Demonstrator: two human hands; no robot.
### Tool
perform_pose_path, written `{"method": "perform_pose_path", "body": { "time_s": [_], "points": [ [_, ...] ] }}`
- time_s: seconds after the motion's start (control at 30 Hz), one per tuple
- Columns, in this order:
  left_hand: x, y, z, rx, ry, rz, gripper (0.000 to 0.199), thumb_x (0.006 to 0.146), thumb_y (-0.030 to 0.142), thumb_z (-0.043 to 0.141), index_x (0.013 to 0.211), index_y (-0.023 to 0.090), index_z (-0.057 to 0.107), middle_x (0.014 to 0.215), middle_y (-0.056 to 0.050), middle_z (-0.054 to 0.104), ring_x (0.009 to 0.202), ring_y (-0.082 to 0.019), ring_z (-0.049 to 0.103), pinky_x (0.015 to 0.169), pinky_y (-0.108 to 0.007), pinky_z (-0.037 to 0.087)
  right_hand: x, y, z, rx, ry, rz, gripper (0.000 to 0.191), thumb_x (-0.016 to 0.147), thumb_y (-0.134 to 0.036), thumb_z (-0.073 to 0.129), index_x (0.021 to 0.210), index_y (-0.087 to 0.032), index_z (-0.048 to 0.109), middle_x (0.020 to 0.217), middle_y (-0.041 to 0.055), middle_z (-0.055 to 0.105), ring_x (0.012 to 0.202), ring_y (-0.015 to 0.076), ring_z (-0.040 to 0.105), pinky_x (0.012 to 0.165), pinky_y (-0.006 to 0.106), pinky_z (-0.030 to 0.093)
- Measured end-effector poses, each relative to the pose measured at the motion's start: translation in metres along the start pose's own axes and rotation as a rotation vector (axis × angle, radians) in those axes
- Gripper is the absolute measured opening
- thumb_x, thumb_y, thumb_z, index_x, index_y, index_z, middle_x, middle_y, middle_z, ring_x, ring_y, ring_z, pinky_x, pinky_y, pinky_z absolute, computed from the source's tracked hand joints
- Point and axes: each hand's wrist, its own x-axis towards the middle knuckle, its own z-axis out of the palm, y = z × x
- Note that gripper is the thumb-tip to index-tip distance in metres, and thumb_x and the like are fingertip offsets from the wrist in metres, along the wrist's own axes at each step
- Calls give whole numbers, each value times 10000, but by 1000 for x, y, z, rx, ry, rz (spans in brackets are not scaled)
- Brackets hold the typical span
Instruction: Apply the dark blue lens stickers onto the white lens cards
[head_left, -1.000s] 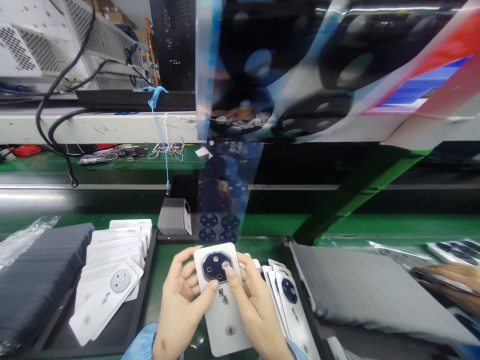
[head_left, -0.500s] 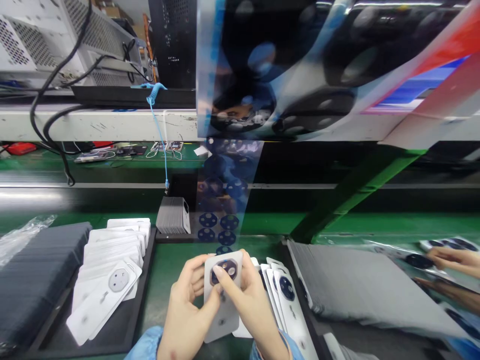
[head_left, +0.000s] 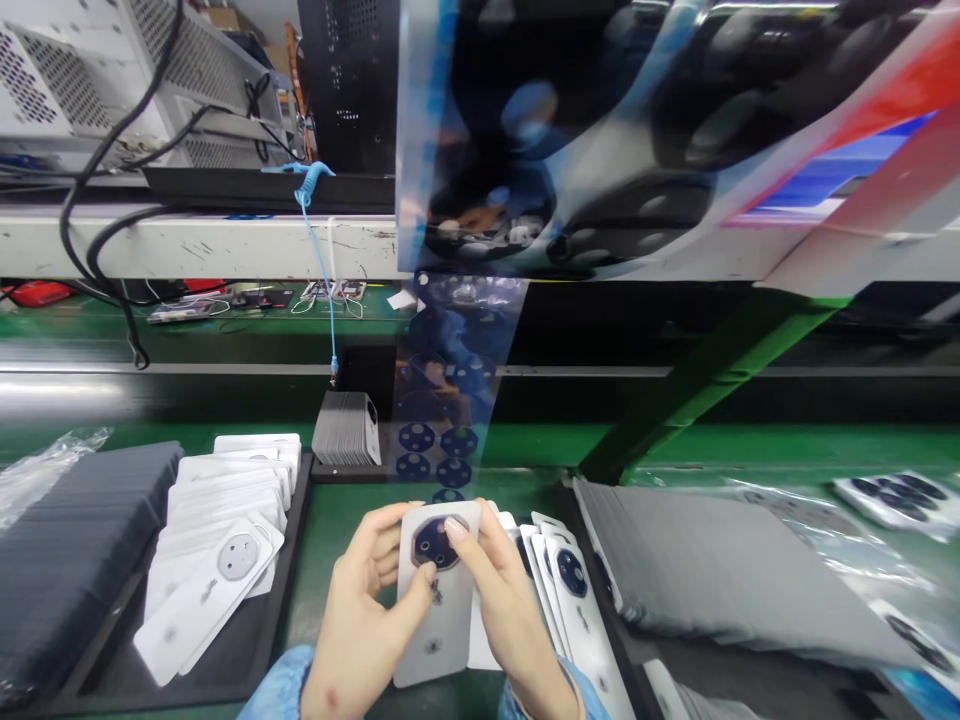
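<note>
A pale phone back panel (head_left: 450, 625) with a dark octagonal camera piece (head_left: 430, 543) near its top is held upright between both hands. My left hand (head_left: 367, 610) grips its left side, thumb on the face just below the dark piece. My right hand (head_left: 506, 600) holds the right edge, its thumb pressing on the upper right of the dark piece. Behind the hands hangs a clear film strip (head_left: 442, 400) bearing dark octagonal pieces. Right of my right hand, several white panels with dark camera pieces (head_left: 581, 620) lie overlapped.
A black tray (head_left: 251, 655) at left holds fanned white panels (head_left: 225, 500) beside a dark stack (head_left: 82, 540). A small stack (head_left: 345, 430) stands behind. At right are a long grey stack (head_left: 720, 570) and a green post (head_left: 697, 390). A large poster (head_left: 600, 130) hangs above.
The held panel has shifted slightly left and my right thumb has moved up and right on the dark piece. Another person's hands at the far right have left the view.
</note>
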Motion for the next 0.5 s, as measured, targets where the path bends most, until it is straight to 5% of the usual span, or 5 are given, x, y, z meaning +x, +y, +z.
{"method": "perform_pose_path", "body": {
  "time_s": [0.27, 0.5],
  "points": [
    [6, 3, -11, -165, -114, -73, 473, 745, 235, 756, 1160, 209, 531, 1054, -115, 739, 868, -224, 721, 743, -280, 575, -4, -2, 0, -73, 62, -4, 305, 856, -517, 610, 1017, -261, 649, 990, 38, 692, 989, 261, 628, 781, 328, 543],
    [5, 5, -10, -242, -84, -75, 473, 744, 292, 758, 1151, 211, 532, 1074, -125, 730, 908, -259, 718, 717, -296, 588, -6, -4, 1, -28, -172, 0, 351, 884, -447, 622, 1163, -250, 541, 1065, 52, 669, 1006, 245, 640, 833, 364, 531]
  ]
}}
